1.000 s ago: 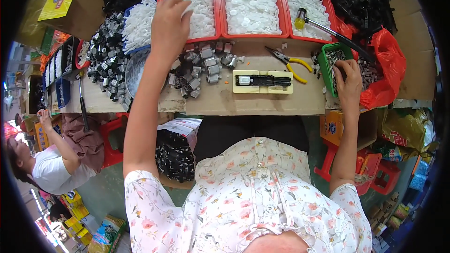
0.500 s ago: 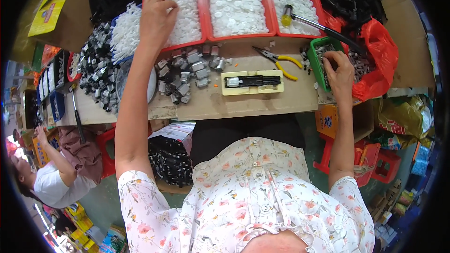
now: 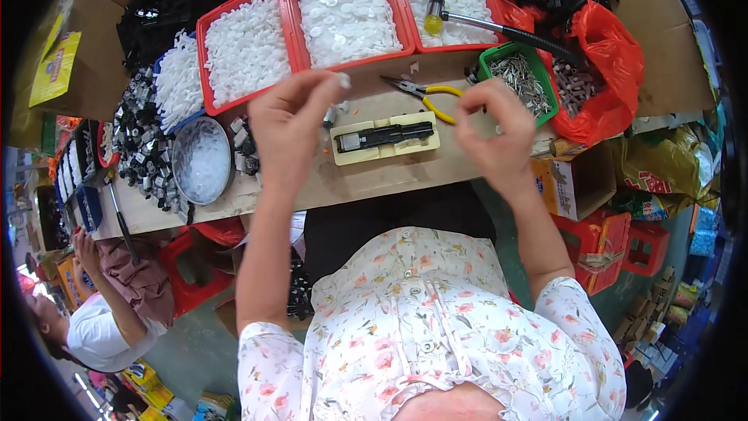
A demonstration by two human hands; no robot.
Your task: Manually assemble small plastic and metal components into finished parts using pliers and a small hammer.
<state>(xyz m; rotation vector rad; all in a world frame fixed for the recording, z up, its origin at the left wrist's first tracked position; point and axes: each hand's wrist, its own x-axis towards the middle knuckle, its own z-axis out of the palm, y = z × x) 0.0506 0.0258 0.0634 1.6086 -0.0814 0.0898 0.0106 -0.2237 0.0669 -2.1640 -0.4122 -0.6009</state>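
My left hand [image 3: 292, 121] is pinched on a small white plastic piece [image 3: 344, 80], raised above the table left of a cream tray [image 3: 386, 156]. In that tray lies a long black part [image 3: 389, 136] with a silvery block at its left end. My right hand [image 3: 499, 129] hovers right of the tray, in front of a green bin of thin metal pins [image 3: 520, 82]. Its fingers are closed together; whatever they hold is too small to name. Pliers with yellow handles [image 3: 436, 100] lie between the hands, behind the tray.
Red bins [image 3: 290, 27] of white plastic parts line the back, with a hammer [image 3: 499, 30] across the right one. A red bag [image 3: 615, 70] of small grey pieces stands far right. Left are a round dish [image 3: 201, 160] and piled metal-and-black parts [image 3: 144, 140]. Another person sits far left.
My left hand has left the white-parts bin and come nearer with a white piece. My right hand has come out of the green bin toward the tray. The view has shifted slightly.
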